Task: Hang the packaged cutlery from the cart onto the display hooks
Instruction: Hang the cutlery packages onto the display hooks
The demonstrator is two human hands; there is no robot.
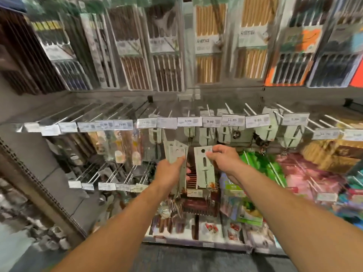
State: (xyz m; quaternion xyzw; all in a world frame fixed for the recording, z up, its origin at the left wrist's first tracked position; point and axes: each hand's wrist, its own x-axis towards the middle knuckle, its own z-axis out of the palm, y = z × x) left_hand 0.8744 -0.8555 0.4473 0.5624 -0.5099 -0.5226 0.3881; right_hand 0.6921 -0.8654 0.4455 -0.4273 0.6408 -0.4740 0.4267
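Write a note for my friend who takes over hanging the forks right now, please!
Left hand: grip on a bunch of cutlery cards, forks dangling below.
Right hand: pinching one single card by its top corner, hole punched at the top, below the hook row.
Done: several similar cards already hang on hooks under the price tags.
Left: slide the single card onto a hook, then hang the left-hand bunch one at a time. The cart is out of view.

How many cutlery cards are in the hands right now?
At least 2: one single card pinched by the right hand; the left hand grips a stack, so more cards may be hidden there.
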